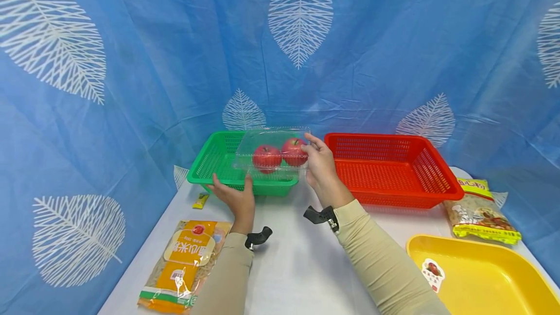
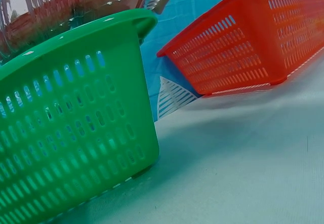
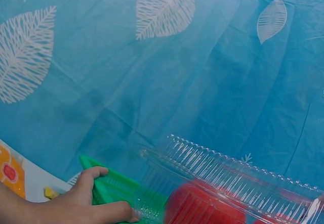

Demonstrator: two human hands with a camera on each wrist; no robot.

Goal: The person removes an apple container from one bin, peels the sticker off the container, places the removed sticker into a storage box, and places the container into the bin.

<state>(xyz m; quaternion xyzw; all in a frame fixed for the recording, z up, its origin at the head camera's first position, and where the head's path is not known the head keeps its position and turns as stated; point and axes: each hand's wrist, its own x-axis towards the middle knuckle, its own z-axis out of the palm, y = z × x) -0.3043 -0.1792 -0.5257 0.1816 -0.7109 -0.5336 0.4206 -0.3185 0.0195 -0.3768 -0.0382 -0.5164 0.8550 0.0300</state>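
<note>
A clear plastic box (image 1: pixel 273 135) with two red apples (image 1: pixel 267 157) inside is over the right part of the green basket (image 1: pixel 245 189). My right hand (image 1: pixel 323 166) grips the box by its right end, the thumb in front. At the basket's front rim is my left hand (image 1: pixel 236 201), thumb and fingers spread apart. The right wrist view shows this left hand (image 3: pixel 76 204) beside the green rim, its thumb close to the ribbed plastic box (image 3: pixel 228 168). In the left wrist view the apples overlap the top of the green basket (image 2: pixel 76 113).
To the right stands a red basket (image 1: pixel 393 198). A bag with a yellow label (image 1: pixel 481 210) lies beyond it, behind a yellow tub (image 1: pixel 481 266). An orange-labelled packet (image 1: pixel 185 261) and a small yellow sachet (image 1: pixel 200 201) are on the left of the white table (image 1: pixel 302 266). Blue curtains surround it.
</note>
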